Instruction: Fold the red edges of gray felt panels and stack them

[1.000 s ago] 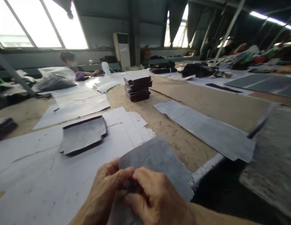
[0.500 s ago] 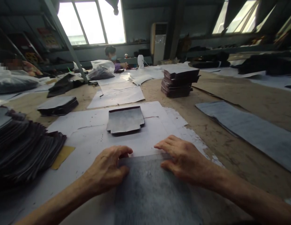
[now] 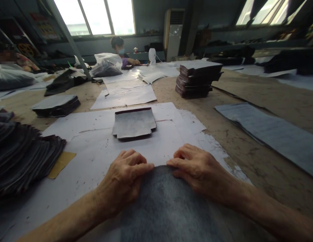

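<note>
A grey-blue sheet of material (image 3: 169,208), with a fabric-like face, lies in front of me and runs off the bottom of the view. My left hand (image 3: 126,174) is closed at its far left corner, thumb stretched along the edge and fingers curled under. At the far right corner my right hand (image 3: 197,168) pinches the edge between thumb and fingers. The two hands almost meet at the tips. Just beyond them a small stack of notched grey pieces (image 3: 134,123) rests on white paper (image 3: 93,148).
A tall fanned pile of dark pieces (image 3: 22,158) stands at left beside a yellow card (image 3: 62,164). Behind are a low stack (image 3: 55,105) and a taller dark stack (image 3: 198,80). Long grey strips (image 3: 270,134) lie at right. A co-worker (image 3: 118,50) sits across the table.
My left hand has slid right along the far edge, toward my right hand, and its fingers have closed. My right fingers have curled into a pinch. The view has tilted slightly down.
</note>
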Motion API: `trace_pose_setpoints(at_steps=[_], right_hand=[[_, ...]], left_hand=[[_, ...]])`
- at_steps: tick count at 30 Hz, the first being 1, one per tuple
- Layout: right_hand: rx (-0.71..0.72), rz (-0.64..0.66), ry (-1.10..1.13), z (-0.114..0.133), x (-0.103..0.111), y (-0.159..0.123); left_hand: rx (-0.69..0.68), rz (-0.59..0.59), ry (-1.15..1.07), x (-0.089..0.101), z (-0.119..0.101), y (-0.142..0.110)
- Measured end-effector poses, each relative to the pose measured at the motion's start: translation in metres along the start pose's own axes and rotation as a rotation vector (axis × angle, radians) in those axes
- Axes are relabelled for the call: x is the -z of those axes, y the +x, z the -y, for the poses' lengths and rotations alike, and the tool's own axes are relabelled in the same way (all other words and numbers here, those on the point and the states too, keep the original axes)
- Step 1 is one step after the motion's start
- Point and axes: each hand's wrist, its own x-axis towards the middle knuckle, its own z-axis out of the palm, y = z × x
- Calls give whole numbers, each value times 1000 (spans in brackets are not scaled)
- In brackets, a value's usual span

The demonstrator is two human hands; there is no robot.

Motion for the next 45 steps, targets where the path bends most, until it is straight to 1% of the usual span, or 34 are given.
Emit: trace_pose_setpoints(at_steps=[2,4,8,14,16,19,22,24,28,32,34,39,45], right_hand=[[71,-33,-14,1,-1,-4],[128,-45,-27,1,-3,-7],[207,-34,-70,-1,-7,-13],[258,-10,-166,3,-8,-14],[277,-33,-224,7,-7,-13],[321,-100,-327,14,-6,-11],[348,-136,-362,18,-7,-9],[359,-115,-341,18,-8,-9],[367,8,-278,14,-6,-8],[396,138,-212,12,-2,-3],[406,172,-209,11,0,-3],[369,137,-207,8,-2,-9],[348,114,-206,7,-3,-12]], left_hand=[[-85,-28,33,-1,0,-3],[-139,-36,49,-2,-1,-5],[-200,4,69,-4,-3,-6],[-216,60,100,-5,-1,-9],[-219,66,118,-4,0,-9],[-215,61,151,-5,0,-10],[-232,41,179,-5,-2,-10],[-245,30,198,-5,-3,-9],[-252,39,203,-6,-2,-9],[-252,32,152,-5,1,-10],[-232,21,130,-4,2,-11],[-246,16,145,-1,6,-16],[-265,-46,141,0,7,-18]])
